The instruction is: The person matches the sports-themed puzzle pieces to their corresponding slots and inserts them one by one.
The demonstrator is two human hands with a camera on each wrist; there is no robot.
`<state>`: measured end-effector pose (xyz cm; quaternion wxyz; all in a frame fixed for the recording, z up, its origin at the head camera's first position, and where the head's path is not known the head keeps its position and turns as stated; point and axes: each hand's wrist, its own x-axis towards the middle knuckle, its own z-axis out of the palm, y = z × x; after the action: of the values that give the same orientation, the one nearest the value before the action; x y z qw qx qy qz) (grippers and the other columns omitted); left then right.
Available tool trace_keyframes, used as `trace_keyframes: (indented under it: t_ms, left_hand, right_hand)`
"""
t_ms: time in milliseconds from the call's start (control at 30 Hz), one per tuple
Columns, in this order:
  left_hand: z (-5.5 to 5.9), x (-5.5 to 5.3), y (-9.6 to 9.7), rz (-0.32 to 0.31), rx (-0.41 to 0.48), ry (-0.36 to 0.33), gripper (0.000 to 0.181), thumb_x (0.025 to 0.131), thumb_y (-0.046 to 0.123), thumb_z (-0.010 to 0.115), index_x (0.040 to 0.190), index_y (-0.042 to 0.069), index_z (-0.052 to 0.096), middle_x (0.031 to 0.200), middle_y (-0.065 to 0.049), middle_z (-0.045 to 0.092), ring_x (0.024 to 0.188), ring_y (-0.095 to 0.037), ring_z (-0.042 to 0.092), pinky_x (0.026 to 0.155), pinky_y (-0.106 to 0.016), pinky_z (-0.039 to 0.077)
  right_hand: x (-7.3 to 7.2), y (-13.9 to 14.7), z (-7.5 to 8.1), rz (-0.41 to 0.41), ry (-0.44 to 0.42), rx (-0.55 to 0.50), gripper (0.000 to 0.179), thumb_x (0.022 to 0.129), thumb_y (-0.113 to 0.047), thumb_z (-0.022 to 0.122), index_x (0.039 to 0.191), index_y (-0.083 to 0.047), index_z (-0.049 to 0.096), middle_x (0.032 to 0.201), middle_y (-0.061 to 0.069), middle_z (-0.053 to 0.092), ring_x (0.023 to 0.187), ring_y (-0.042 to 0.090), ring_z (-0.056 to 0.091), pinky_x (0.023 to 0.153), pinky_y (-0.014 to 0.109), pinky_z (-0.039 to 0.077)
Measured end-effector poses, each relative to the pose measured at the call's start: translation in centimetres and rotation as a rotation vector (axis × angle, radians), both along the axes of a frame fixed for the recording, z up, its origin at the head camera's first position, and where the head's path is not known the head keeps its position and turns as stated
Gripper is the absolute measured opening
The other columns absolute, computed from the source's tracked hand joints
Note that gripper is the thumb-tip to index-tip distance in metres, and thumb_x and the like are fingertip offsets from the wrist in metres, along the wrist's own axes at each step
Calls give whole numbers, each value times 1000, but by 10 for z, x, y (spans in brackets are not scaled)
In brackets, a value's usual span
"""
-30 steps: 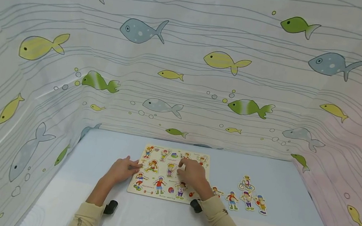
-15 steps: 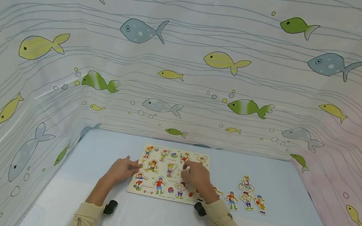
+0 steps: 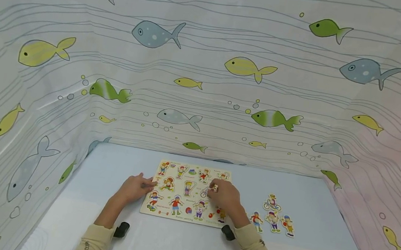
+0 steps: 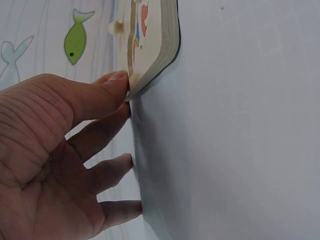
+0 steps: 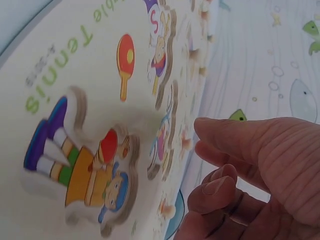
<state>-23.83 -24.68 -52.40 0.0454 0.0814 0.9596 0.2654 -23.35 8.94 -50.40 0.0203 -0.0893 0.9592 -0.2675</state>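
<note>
A wooden peg puzzle board (image 3: 173, 198), printed with children doing sports, lies on the table. My left hand (image 3: 135, 187) is at its left edge. In the left wrist view the thumb (image 4: 102, 95) touches the board's corner, and the other fingertips are spread on the table. My right hand (image 3: 226, 194) hovers over the board's right part, near the bicycle recess (image 3: 205, 191). Its thumb (image 5: 225, 132) is extended and the fingers are loosely curled, with nothing visible held. A recess with a table tennis player (image 5: 100, 175) shows below it. A golfer figure (image 3: 188, 188) sits in the board's middle.
Loose figure pieces lie right of the board: a cyclist (image 3: 272, 202), one in a red top (image 3: 256, 220), one in a white top (image 3: 273, 221) and one in yellow (image 3: 288, 225). A fish-patterned wall covering (image 3: 225, 136) encloses the table's back and sides.
My right hand has moved right, away from the golfer figure, uncovering the soccer player and part of the bicycle recess. My left hand has stayed at the board's left edge.
</note>
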Motion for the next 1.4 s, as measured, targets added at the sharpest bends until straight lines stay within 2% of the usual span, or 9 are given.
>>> trace_keyframes:
  t_ms: [133,500,900,1400]
  left_hand:
    - [0,0,-1,5,-3,-5,25,91,18,72,115,14,74,132,-11,60,137,-48,34,110,-64,26]
    - [-3,2,-3,7,-8,12,26,90,20,71,116,14,74,131,-12,61,136,-50,34,109,-65,26]
    - [-3,2,-4,22,-9,-11,27,92,20,70,118,15,73,133,-11,59,137,-49,33,110,-64,25]
    - [-3,0,-1,16,-9,0,27,91,20,71,117,15,74,132,-11,60,136,-50,33,109,-65,26]
  right_hand:
    - [0,9,-1,2,-6,5,19,91,-32,73,102,-17,70,65,-6,53,49,12,46,42,26,33]
    - [-1,33,2,-47,-1,25,19,89,-28,74,105,-17,71,68,-6,54,55,13,46,44,27,35]
    - [-7,64,3,-128,-75,61,19,88,-29,75,103,-18,70,76,-2,58,62,16,51,50,29,40]
    - [-8,100,0,-194,-125,65,21,88,-29,74,104,-16,69,83,2,62,67,19,53,52,30,43]
